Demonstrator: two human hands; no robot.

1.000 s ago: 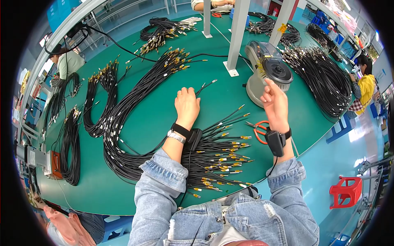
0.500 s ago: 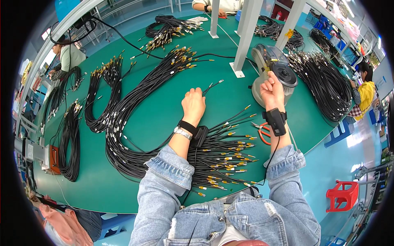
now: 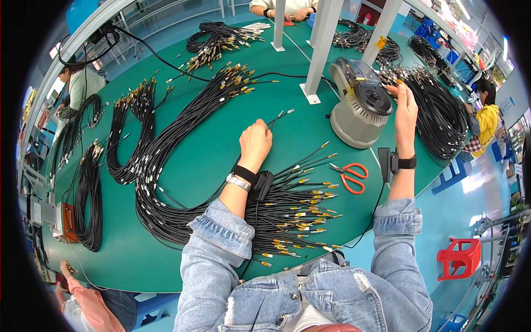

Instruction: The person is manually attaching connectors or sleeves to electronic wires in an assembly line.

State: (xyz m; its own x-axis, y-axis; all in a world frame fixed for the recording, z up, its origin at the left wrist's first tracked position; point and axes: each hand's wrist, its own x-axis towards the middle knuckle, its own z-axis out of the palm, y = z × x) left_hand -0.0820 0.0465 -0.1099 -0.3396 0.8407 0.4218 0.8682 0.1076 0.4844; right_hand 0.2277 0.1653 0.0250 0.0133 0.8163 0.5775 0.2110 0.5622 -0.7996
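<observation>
My left hand is closed in a fist above the green table, gripping thin black cables; their pale-tipped ends stick out past the knuckles. On the right, my right hand is raised beside a grey round tape dispenser with a dark wheel on its face. Its fingers point up and look apart. A small yellow-orange patch shows at a fingertip, too small to make out. Below my left wrist fans a big bundle of black cables, many ends carrying yellow tags. Orange-handled pliers lie between my forearms.
White metal posts stand on the green table behind the dispenser. More cable bundles lie at the left, the back and the right. Co-workers sit around the table. A red stool stands on the floor.
My right hand has moved rightward, from in front of the dispenser to its right side, and its fingers have straightened. The pliers are now fully visible. My left hand keeps its hold.
</observation>
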